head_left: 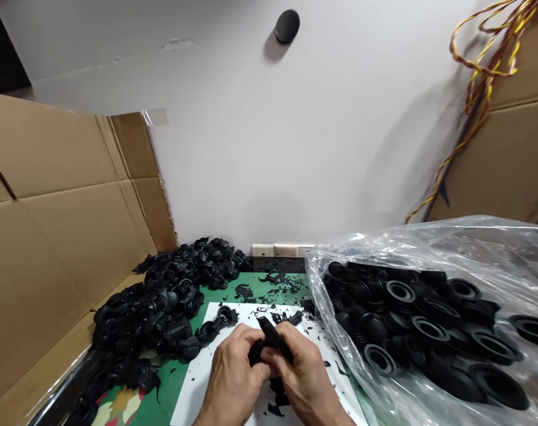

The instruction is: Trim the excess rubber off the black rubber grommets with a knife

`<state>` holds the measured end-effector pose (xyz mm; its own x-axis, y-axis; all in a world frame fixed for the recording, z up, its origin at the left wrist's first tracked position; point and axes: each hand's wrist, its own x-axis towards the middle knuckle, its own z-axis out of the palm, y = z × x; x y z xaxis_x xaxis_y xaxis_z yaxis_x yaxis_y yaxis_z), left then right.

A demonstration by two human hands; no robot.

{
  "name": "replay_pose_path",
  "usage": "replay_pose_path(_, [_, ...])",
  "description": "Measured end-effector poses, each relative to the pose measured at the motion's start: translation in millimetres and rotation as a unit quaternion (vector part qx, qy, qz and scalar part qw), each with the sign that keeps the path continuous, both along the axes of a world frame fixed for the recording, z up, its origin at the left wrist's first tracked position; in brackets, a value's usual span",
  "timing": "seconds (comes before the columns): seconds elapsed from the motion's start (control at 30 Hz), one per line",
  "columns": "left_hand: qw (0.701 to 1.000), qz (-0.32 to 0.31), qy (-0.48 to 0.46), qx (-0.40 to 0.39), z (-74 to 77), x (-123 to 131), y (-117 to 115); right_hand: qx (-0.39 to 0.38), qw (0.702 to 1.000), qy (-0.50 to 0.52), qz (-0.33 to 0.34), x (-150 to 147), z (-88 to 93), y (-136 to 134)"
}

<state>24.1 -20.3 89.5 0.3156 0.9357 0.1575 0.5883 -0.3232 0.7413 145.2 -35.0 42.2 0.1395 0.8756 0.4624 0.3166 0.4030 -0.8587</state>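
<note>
Black rubber piece [272, 338]: pinched between both hands over white sheet [193, 384], low centre of view. Left hand [233, 378]: fingers curled, gripping piece's near end. Right hand [305, 373]: closed round same piece, thumb on top. Black offcuts [277, 290]: scattered on sheet and green mat [171, 378]. Heap of black bellows parts [162, 302]: left of hands, against cardboard box [51, 236]. Clear plastic bag [495, 248]: right of hands, holding black rubber rings [424, 331]. White wall [295, 148] behind.
</note>
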Motion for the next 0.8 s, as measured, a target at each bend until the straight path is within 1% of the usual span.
replay_pose_path(0.07, [1.000,0.006,0.006,0.029,-7.9,-1,-3,-0.006,1.000,-0.008,-0.006,-2,0.0,0])
replay_pose_path(0.17, [0.995,-0.019,0.001,0.100,-22.0,-6,-11,-0.062,0.997,-0.010,-0.044,7,1.8,7])
replay_pose_path(0.23, [0.988,-0.049,-0.046,0.139,-30.1,-12,-17,-0.095,0.991,-0.007,-0.094,23,1.4,16])
replay_pose_path(0.27, [0.985,-0.059,-0.092,0.134,-33.0,-14,-18,-0.105,0.987,-0.004,-0.125,31,0.3,21])
replay_pose_path(0.3, [0.982,-0.061,-0.146,0.104,-35.0,-17,-18,-0.115,0.982,-0.001,-0.147,38,-1.2,25])
replay_pose_path(0.33, [0.978,-0.045,-0.197,0.051,-36.2,-19,-17,-0.120,0.979,0.001,-0.164,44,-3.0,28])
replay_pose_path(0.4, [0.959,0.002,-0.270,-0.089,-36.7,-23,-10,-0.125,0.979,0.001,-0.160,47,-6.1,30])
replay_pose_path(0.43, [0.946,0.020,-0.295,-0.137,-36.3,-24,-7,-0.125,0.981,0.001,-0.149,46,-6.9,30])
replay_pose_path(0.5, [0.926,0.044,-0.328,-0.179,-34.9,-25,0,-0.120,0.985,0.004,-0.123,39,-6.7,27])
replay_pose_path(0.57, [0.908,0.066,-0.364,-0.195,-33.0,-24,3,-0.113,0.988,0.010,-0.106,34,-4.8,24])
replay_pose_path(0.63, [0.875,0.100,-0.413,-0.232,-30.3,-21,5,-0.101,0.990,0.019,-0.094,32,-2.7,20])
replay_pose_path(0.73, [0.797,0.168,-0.488,-0.315,-26.0,-14,6,-0.075,0.993,0.043,-0.075,31,-0.5,13])
replay_pose_path(0.77, [0.775,0.184,-0.502,-0.336,-24.9,-11,7,-0.065,0.994,0.052,-0.065,31,0.1,11])
replay_pose_path(0.8, [0.761,0.193,-0.512,-0.348,-24.1,-8,7,-0.055,0.995,0.059,-0.054,29,0.8,8])
